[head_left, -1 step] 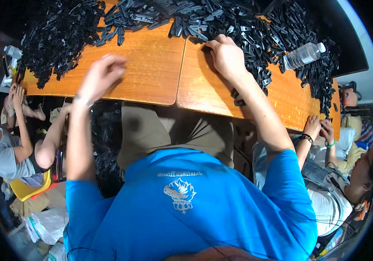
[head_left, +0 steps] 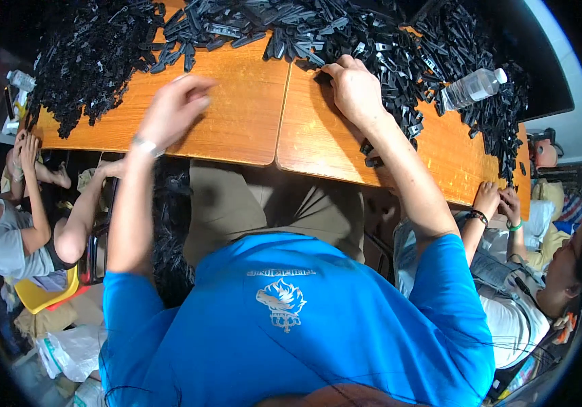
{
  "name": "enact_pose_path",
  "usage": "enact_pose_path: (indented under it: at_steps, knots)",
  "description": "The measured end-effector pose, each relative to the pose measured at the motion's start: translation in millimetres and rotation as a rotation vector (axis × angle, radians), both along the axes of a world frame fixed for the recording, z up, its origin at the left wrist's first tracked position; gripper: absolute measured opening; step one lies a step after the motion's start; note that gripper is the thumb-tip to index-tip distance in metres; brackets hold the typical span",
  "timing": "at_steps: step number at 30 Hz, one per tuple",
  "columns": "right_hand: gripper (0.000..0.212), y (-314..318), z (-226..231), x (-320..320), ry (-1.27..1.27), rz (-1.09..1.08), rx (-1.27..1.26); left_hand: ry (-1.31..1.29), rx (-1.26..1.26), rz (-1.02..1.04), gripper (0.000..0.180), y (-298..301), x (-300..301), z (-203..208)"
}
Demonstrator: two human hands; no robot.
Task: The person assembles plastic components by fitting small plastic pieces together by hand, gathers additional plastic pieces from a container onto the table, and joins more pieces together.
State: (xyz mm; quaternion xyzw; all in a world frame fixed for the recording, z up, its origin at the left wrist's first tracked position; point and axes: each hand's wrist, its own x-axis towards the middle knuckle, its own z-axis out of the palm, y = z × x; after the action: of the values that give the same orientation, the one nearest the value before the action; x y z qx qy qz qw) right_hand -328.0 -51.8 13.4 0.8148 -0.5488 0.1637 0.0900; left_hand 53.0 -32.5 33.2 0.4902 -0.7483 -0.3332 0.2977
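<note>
My left hand (head_left: 174, 110) is over the left half of the wooden table (head_left: 243, 88), slightly blurred. Its thumb and fingers are half curled and apart, with nothing visible between them. Farther right, my right hand (head_left: 354, 87) rests at the near edge of a heap of long black plastic pieces (head_left: 331, 30). Its fingers are bent together and point down. Something dark shows under the fingertips, but I cannot make out whether it is a piece or shadow. To the left lies another heap of smaller black plastic parts (head_left: 90, 61).
A clear plastic bottle (head_left: 471, 89) lies on the pieces at the right, and another bottle (head_left: 21, 81) is at the far left. One person (head_left: 16, 234) sits at the left. At the right, a co-worker's hands (head_left: 498, 200) are at the table edge. A seam splits the tabletop.
My left hand has shifted a little to the right and away from me over the table. The right hand stays practically in place at the heap's edge.
</note>
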Motion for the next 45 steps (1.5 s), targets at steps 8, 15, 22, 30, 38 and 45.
enact_pose_path:
  at_steps: [8, 15, 22, 30, 38, 45]
  knots:
    - [0.017, -13, -5, 21, 0.023, -0.03, 0.105, -0.217, -0.374, 0.217, 0.034, -99, -135, -53]
    - [0.019, -7, 1, 26, -0.003, 0.064, 0.091, -0.074, -0.199, 0.173, 0.036, -79, -114, -50]
    - [0.028, 17, 19, 60, -0.024, 0.165, 0.176, -0.014, -0.162, 0.069, 0.03, -43, -51, -50]
    - [0.023, 13, 3, 74, -0.026, 0.212, 0.238, -0.359, -0.46, 0.296, 0.034, -21, -70, -38]
    - [0.024, 31, 12, 63, -0.166, 0.209, 0.308, -0.3, -0.426, 0.408, 0.027, -25, -63, -52]
    - [0.028, 41, 15, 61, -0.4, 0.279, 0.333, -0.169, -0.809, 0.346, 0.021, -14, -44, -52]
